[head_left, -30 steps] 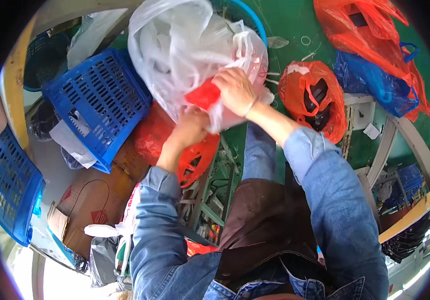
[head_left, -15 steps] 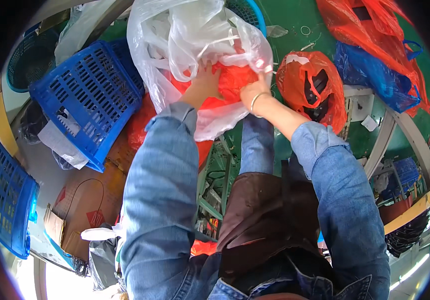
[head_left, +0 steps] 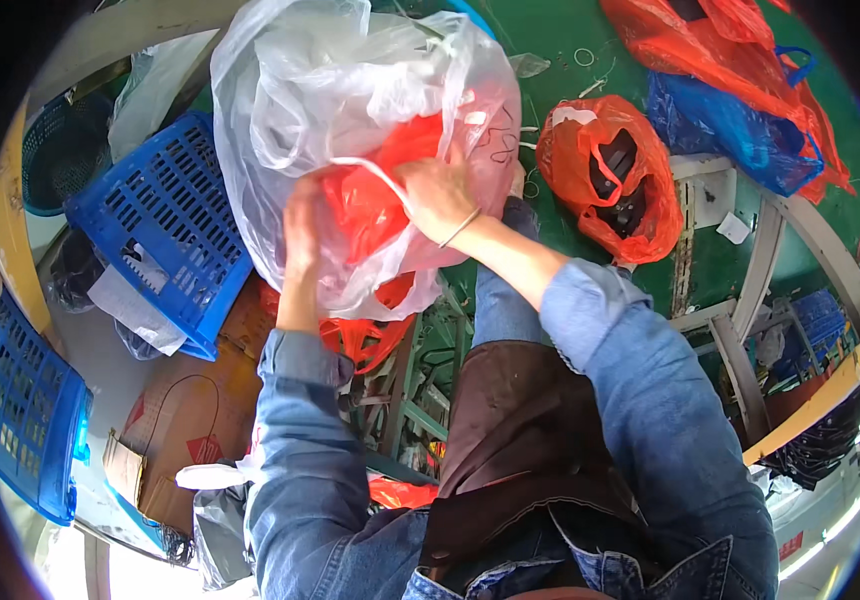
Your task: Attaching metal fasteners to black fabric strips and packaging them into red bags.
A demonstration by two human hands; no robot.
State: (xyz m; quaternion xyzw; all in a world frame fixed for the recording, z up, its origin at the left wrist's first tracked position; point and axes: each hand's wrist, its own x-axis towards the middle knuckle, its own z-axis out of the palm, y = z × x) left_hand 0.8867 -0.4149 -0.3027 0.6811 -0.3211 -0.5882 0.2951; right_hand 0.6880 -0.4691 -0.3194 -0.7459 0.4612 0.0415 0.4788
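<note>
A: Where is the large translucent white plastic bag [head_left: 280, 110]?

B: Straight ahead of the person, its mouth open, with crumpled bright red plastic sheeting [head_left: 365, 215] bunched inside.

A: And the bare left hand [head_left: 300, 225]?

B: At the bag's left side, beside the red sheeting, its fingers close together.

A: What about the bare right hand [head_left: 437, 200]?

B: It lies over the sheeting's right part, fingers bent, near the end of a thin white plastic strip [head_left: 368, 164]. Blur and folds hide the fingertips, so I can't tell whether either hand is clamped on anything.

A: What's around them?

B: Leftward, a tilted blue slatted plastic basket [head_left: 155, 200]. Rightward, apart on the green floor [head_left: 550, 25], an open red-orange plastic bag [head_left: 570, 165] holding dark objects [head_left: 618, 160]. Another red-orange bag [head_left: 365, 340] shows below the white one.
</note>
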